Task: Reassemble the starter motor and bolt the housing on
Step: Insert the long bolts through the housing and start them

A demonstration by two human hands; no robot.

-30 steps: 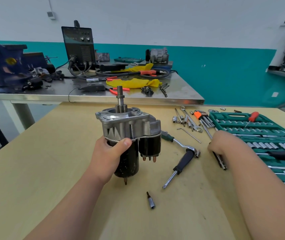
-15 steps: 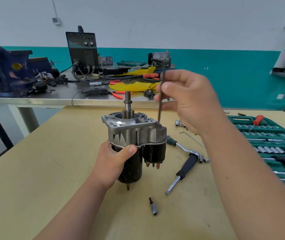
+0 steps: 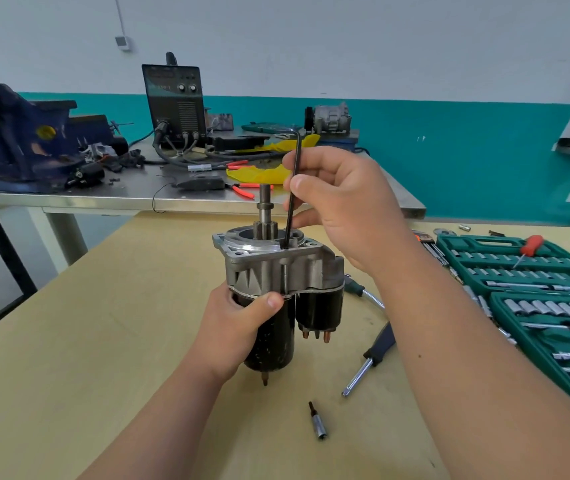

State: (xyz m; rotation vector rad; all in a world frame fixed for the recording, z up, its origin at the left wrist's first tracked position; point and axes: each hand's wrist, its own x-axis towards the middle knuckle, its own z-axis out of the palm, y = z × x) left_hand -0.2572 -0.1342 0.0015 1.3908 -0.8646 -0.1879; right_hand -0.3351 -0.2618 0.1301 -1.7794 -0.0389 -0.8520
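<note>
Our left hand (image 3: 238, 327) grips the starter motor (image 3: 276, 341) upright at centre, over the tabletop (image 3: 103, 341). Our right hand (image 3: 342, 206), at 1 o'clock from it, pinches a hex key (image 3: 294, 188), tip down at the housing (image 3: 266, 268) rim. Housing looks seated; we judge bolt tightening is only starting.

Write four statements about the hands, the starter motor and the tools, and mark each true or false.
1. The left hand grips the starter motor with its shaft pointing up. True.
2. The right hand holds a wrench. False: it pinches a hex key, tip down at the motor's top.
3. The red-handled screwdriver lies on the green socket case. True.
4. The loose socket lies on the steel bench. False: it lies on the wooden table.
</note>
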